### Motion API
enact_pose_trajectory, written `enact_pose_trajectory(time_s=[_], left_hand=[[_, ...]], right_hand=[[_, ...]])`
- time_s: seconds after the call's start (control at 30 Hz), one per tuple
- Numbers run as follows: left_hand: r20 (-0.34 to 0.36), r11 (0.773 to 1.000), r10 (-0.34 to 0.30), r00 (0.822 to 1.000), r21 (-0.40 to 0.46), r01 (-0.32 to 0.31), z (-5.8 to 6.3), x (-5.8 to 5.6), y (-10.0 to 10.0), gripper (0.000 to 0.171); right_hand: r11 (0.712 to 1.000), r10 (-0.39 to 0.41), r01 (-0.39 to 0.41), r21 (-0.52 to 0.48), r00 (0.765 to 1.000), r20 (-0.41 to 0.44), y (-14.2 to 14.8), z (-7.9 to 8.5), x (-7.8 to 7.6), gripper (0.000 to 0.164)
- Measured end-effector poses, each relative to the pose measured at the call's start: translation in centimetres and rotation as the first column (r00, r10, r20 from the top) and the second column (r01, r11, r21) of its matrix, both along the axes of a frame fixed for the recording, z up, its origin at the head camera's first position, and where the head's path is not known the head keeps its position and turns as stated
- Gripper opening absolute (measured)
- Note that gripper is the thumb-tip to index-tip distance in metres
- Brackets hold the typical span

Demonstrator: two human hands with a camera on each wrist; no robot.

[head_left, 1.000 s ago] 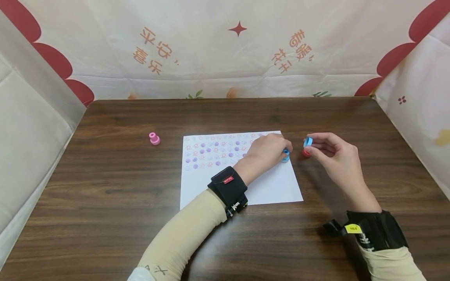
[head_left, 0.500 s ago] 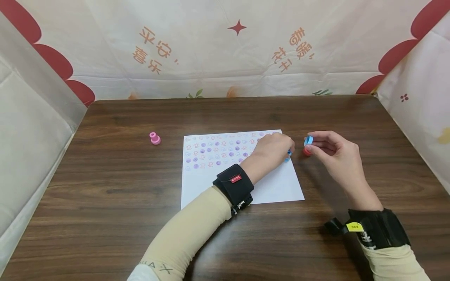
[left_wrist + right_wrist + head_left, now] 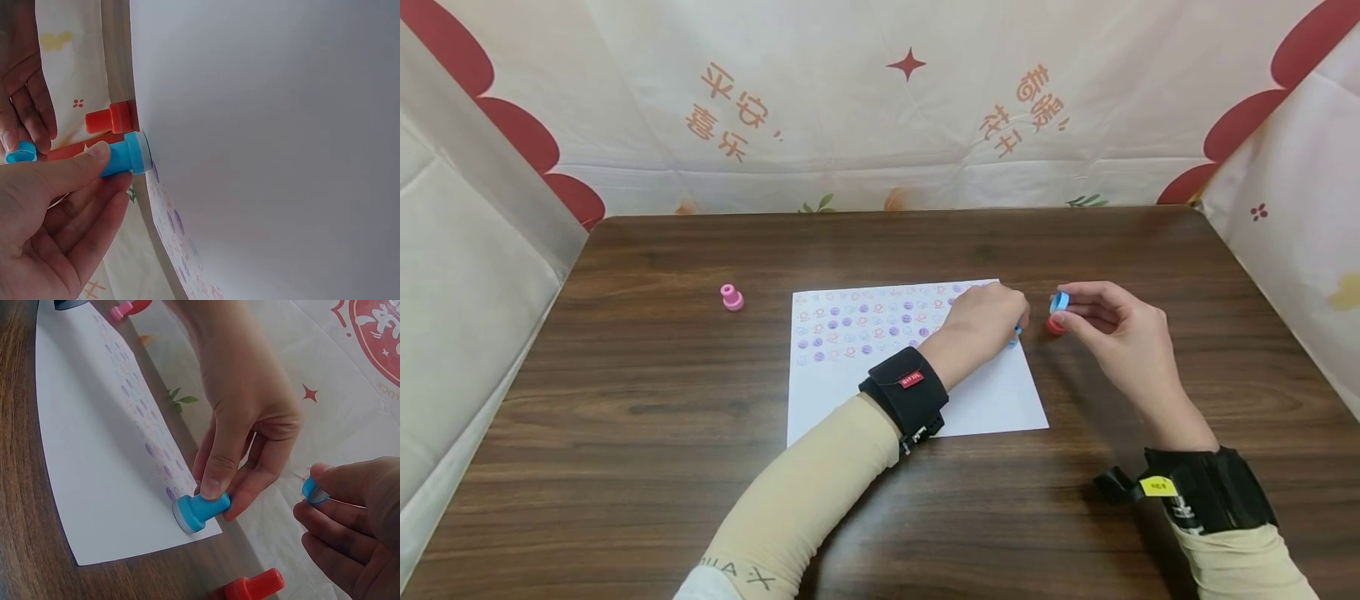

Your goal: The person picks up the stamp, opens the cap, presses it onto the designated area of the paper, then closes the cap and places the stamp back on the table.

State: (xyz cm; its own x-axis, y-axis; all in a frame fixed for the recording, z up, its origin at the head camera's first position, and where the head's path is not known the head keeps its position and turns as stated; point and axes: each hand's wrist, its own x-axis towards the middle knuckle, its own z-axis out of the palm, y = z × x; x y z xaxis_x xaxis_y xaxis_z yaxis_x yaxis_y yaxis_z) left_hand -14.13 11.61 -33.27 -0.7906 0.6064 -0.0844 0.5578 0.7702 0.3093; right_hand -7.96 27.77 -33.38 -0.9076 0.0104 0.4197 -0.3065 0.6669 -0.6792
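My left hand (image 3: 981,325) pinches a blue toy stamp (image 3: 125,156) between thumb and fingers. The stamp's face meets the right part of the white paper (image 3: 917,400), as the right wrist view (image 3: 190,512) also shows. Rows of small purple, red and blue prints (image 3: 865,321) cover the paper's upper half. To the right of the paper, my right hand (image 3: 1116,333) pinches a small blue cap (image 3: 1060,301) between thumb and index finger, held above the table. A red stamp (image 3: 255,586) stands on the table just below that cap, partly hidden in the head view.
A pink stamp (image 3: 732,297) stands on the dark wooden table (image 3: 625,375) to the left of the paper. Behind the table hangs a pale printed cloth (image 3: 850,117), with more cloth along both sides.
My left hand has shifted slightly right and its wrist has turned, so less of the blue stamp shows in the head view. My right hand and the cap stay almost still.
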Motion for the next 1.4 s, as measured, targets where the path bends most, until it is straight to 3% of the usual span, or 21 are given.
enact_pose_trajectory(time_s=[0.53,1.4], left_hand=[[0.011,1.0,0.017,1.0,0.014,-0.017,-0.07,0.04,-0.04,0.026],[-0.019,1.0,-0.01,1.0,-0.014,0.01,0.17,0.06,0.02,0.024]], right_hand=[[1.0,0.0,0.0,0.006,1.0,0.001,-0.08,-0.02,0.06,0.031],[1.0,0.009,-0.009,0.002,1.0,0.003,-0.22,-0.41,-0.15,0.029]])
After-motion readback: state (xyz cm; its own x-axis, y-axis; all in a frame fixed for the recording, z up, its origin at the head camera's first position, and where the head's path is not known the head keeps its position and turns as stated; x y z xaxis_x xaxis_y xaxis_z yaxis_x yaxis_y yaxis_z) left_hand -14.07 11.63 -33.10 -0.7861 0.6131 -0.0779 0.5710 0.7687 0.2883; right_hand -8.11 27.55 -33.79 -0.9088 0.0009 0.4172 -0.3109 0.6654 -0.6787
